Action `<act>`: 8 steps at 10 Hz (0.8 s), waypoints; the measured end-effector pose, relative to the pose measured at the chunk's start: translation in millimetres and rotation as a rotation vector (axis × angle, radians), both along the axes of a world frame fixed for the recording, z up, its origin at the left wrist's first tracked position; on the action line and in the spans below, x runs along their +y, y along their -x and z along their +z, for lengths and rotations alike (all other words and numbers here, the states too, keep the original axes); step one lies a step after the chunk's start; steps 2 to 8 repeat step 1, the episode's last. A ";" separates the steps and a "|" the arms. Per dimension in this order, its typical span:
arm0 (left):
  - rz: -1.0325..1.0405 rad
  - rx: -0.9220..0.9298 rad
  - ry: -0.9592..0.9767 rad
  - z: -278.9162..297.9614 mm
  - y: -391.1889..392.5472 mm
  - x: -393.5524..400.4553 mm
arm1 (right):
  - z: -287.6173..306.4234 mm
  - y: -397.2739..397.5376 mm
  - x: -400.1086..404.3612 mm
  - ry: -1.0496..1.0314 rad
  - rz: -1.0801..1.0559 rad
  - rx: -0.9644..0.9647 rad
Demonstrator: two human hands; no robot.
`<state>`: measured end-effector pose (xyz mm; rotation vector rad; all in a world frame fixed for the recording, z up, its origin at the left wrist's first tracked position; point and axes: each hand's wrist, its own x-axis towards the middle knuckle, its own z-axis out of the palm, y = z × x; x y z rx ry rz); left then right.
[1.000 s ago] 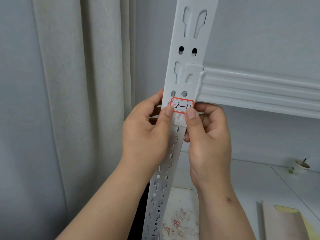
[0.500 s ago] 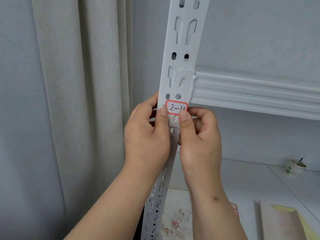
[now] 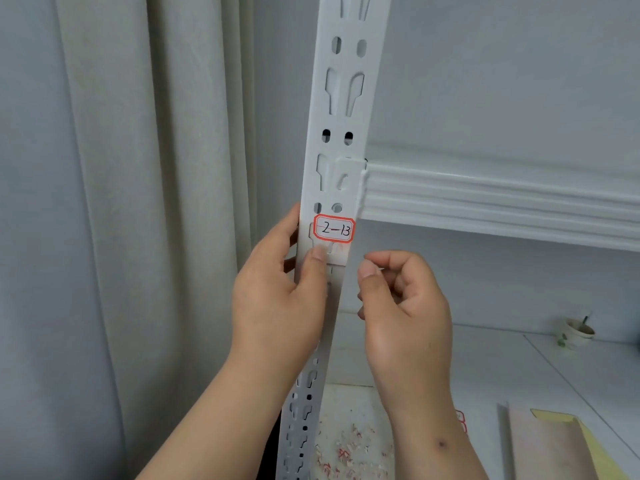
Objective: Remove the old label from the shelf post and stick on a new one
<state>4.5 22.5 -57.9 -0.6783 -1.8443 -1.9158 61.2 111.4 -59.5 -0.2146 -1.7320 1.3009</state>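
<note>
A white slotted shelf post runs up the middle of the view. A red-bordered label marked "2-13" is stuck on it just below the shelf beam. My left hand grips the post, thumb on its front just under the label, fingers behind. My right hand hovers to the right of the post, apart from it, fingers curled with thumb against forefinger; nothing shows between them.
A white shelf beam runs right from the post. A curtain hangs at left. Below lie torn label scraps, a sheet of red-bordered labels, a beige and yellow folder and a paper cup.
My right hand has let go of the label and drawn back to the right of the post. My left thumb slid down below the label. The label stays on the post.
</note>
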 end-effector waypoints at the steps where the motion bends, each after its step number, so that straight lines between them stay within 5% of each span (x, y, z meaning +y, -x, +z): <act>1: 0.067 0.018 -0.090 1.6 -0.1 -1.9 | 5.4 -11.5 0.5 0.014 -0.021 0.059; 8: 0.067 0.018 -0.090 1.6 -0.1 -1.9 | 5.4 -11.5 0.5 0.014 -0.021 0.059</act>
